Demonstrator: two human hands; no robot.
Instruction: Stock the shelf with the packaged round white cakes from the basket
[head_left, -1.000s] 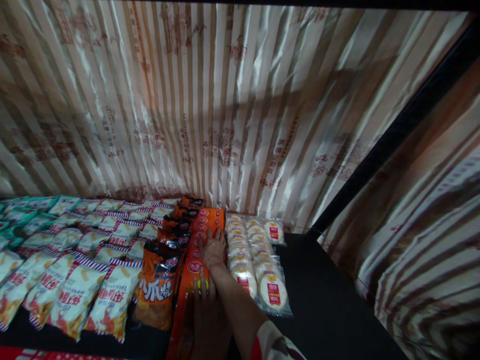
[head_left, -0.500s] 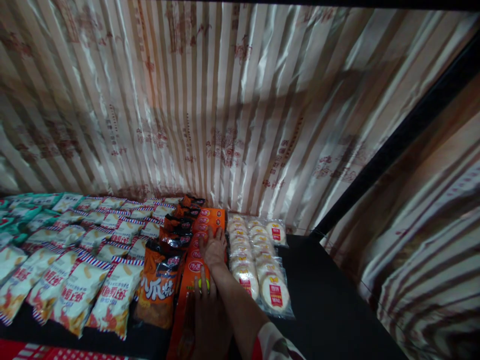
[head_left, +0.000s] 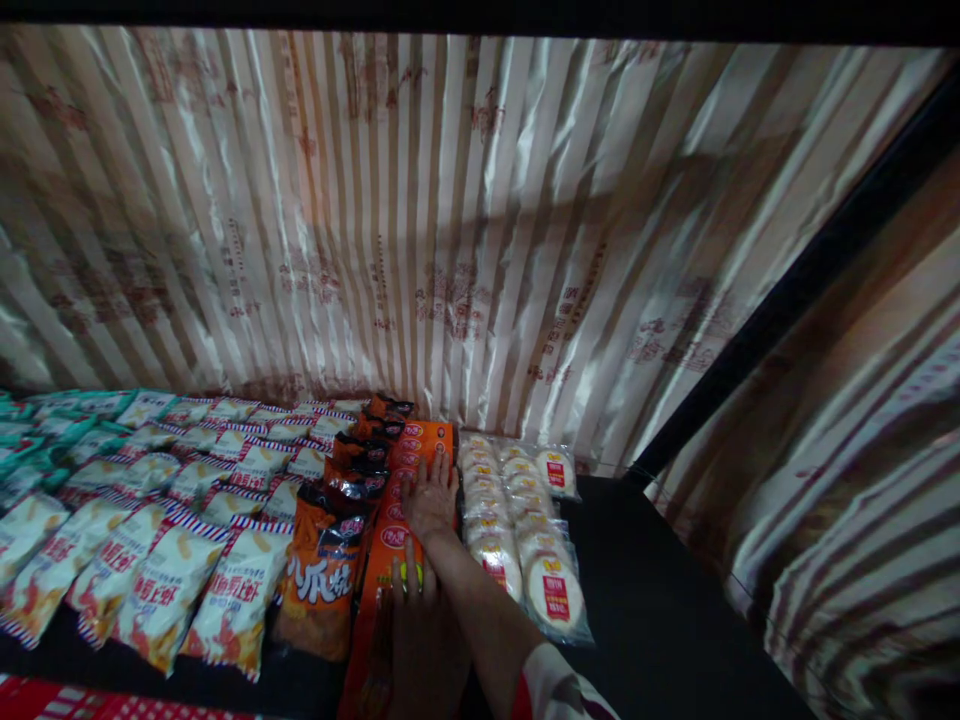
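My right hand (head_left: 431, 503) lies flat with its fingers spread, palm down on the far part of a column of orange snack packets (head_left: 394, 537) with pink oval labels. Nearer to me, my left hand (head_left: 421, 610) rests on the same column, fingers stretched forward, its back dark in shadow. To the left of my hands are orange-and-black snack bags (head_left: 321, 575), laid overlapping. Right beside my right hand and forearm, round white crackers in clear wrappers (head_left: 553, 590) with red labels form overlapping columns.
Rows of white snack bags (head_left: 236, 600) with striped edges fill the left, with green packets (head_left: 45, 440) beyond. A striped curtain (head_left: 465, 250) hangs behind the black tabletop (head_left: 660, 610). A dark post (head_left: 750, 340) slants at right. Something red and white (head_left: 82, 700) edges the lower left.
The view has tilted up slightly, so everything sits a little lower in the picture. Both hands stay on the orange packets in nearly the same pose.
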